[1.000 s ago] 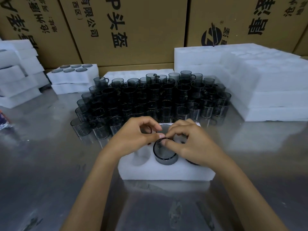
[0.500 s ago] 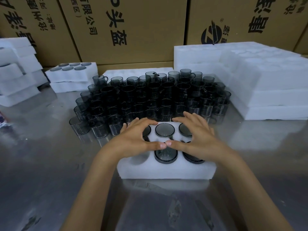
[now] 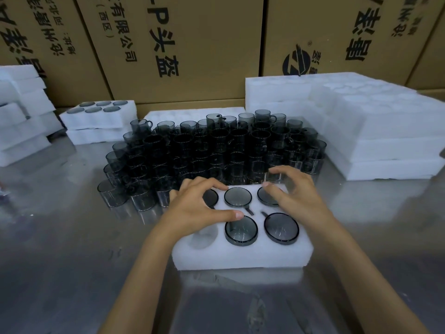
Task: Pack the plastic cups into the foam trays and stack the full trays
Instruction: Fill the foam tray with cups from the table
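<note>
While cups (image 3: 216, 153) crowd behind, hands (image 3: 195, 208) cover tray (image 3: 240, 257).

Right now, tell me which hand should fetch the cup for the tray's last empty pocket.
Probably left. The empty pocket sits at the foam tray's near-left corner, just beside the left hand, with loose cups close on that side. The right hand hovers over the far-right cup.
</note>
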Available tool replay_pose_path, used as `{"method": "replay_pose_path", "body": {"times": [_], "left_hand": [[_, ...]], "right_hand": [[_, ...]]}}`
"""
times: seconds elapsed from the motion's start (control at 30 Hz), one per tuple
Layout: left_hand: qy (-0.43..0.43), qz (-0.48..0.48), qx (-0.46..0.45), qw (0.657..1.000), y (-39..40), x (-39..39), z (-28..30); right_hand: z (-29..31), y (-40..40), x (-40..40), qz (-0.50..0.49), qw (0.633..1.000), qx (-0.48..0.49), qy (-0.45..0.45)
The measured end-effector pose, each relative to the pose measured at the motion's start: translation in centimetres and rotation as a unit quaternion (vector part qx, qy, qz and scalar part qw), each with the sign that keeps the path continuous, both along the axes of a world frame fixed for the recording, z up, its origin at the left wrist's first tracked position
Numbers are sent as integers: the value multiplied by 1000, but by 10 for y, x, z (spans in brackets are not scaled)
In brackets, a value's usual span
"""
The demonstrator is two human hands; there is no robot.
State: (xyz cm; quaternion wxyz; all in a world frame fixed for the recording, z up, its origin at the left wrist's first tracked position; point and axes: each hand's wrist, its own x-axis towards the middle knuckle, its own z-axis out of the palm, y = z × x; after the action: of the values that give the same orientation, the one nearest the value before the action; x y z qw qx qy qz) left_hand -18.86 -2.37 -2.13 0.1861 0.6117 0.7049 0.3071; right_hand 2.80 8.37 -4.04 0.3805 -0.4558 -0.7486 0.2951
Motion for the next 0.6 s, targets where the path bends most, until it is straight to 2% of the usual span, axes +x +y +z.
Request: {"method": "replay_pose_path", "body": {"times": [0.13, 0.27, 0.47, 0.6], "left_hand": [[17, 10, 35, 999, 5, 0, -5], [25, 16, 55, 998, 7, 2, -7], [43, 25, 59, 997, 7, 5, -8], [46, 22, 59, 997, 8, 4, -8]], "right_hand": [[18, 32, -11, -52, 998, -15, -26], [55, 62, -32, -33, 989, 8, -147], [77, 90, -62, -51, 949, -3, -310], [72, 92, -70, -61, 938, 0, -342]]}}
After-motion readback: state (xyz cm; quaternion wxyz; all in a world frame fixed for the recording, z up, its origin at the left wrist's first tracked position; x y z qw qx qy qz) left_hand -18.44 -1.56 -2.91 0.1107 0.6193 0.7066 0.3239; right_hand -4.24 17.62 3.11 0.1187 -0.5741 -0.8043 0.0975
